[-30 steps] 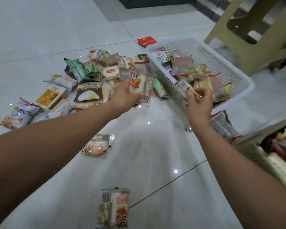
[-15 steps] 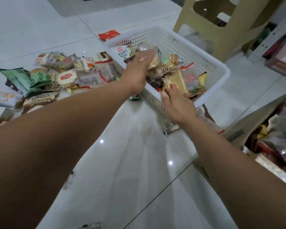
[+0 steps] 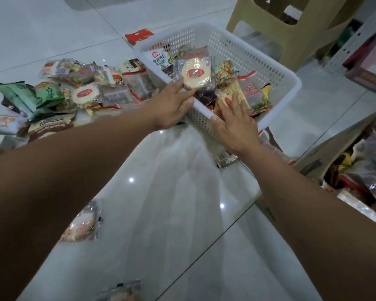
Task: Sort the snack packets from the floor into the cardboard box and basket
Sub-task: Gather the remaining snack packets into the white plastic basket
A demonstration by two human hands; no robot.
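Left hand (image 3: 172,107): fingers nearly straight, tips touching the lower edge of a round cake packet (image 3: 196,72) that lies inside the white basket (image 3: 289,77); no grip. Right hand (image 3: 234,127): flat, fingers spread, resting on a cracker packet (image 3: 237,89) just inside the near rim. Unsorted packets (image 3: 85,92) are piled on the floor to the left. Cardboard box (image 3: 326,146) at right, part filled.
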